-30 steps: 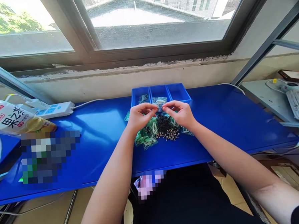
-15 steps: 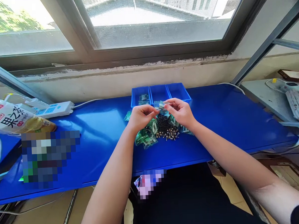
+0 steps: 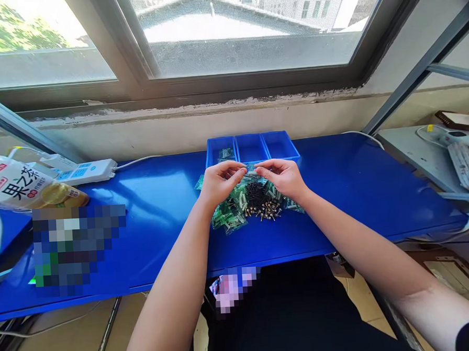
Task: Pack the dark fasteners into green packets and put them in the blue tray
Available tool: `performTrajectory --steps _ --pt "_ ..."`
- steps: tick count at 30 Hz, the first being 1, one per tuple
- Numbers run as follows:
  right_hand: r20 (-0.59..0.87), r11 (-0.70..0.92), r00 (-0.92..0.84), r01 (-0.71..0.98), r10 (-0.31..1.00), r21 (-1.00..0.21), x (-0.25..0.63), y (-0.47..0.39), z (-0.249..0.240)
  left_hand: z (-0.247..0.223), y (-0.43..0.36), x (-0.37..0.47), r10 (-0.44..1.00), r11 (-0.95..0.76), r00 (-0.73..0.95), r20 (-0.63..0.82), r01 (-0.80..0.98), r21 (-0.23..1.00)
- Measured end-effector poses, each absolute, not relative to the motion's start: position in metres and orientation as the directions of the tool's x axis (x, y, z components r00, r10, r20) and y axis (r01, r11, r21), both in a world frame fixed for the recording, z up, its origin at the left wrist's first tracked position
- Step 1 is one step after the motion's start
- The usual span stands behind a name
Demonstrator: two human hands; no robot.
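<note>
My left hand (image 3: 222, 182) and my right hand (image 3: 285, 177) face each other over a pile of small parts, thumbs and fingers pinched. Between their fingertips is a small clear plastic bag (image 3: 251, 168), held by its edges; its contents are too small to make out. Below lie a heap of black screws (image 3: 256, 193) and, nearer me, some brass-coloured metal pieces (image 3: 264, 210). Greenish clear bags (image 3: 229, 217) with pale stick-like pieces lie left of the heap, and more bags (image 3: 293, 205) lie on its right.
Behind my hands stand three joined blue bins (image 3: 251, 148); the left one holds a few small bags (image 3: 226, 154). On the blue table (image 3: 357, 190), a power strip (image 3: 87, 171) and a drink bottle (image 3: 30, 183) lie at the left, near a blurred-out object (image 3: 77, 246).
My right hand has come slightly lower, level with the left. The small bag is now stretched between both hands' fingertips. The pile and bins stay as they were.
</note>
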State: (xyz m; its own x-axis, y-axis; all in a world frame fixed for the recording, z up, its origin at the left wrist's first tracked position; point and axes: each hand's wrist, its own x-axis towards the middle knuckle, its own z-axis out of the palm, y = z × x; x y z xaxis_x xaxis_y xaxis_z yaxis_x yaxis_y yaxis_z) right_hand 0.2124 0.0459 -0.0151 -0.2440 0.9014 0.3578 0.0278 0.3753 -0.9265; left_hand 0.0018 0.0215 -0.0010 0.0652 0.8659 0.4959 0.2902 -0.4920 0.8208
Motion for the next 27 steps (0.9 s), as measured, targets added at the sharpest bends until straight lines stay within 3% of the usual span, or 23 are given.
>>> performTrajectory --steps 4,14,21,27 --pt "0.363 0.383 -0.247 0.035 0.898 -0.923 0.211 0.044 -0.013 -0.002 0.022 0.001 0.839 -0.523 0.050 0.542 0.349 0.778" --pt "0.441 0.472 -0.177 0.208 0.880 -0.857 0.211 0.042 -0.008 0.000 0.021 0.001 0.895 -0.445 0.092 0.436 0.220 0.868" --pt "0.304 0.308 -0.271 -0.026 0.913 -0.951 0.209 0.037 -0.005 0.003 0.018 0.001 0.898 -0.439 0.071 0.434 0.194 0.877" --pt "0.365 0.379 -0.241 0.013 0.899 -0.925 0.211 0.038 -0.004 0.007 0.015 0.002 0.888 -0.458 0.075 0.453 0.221 0.861"
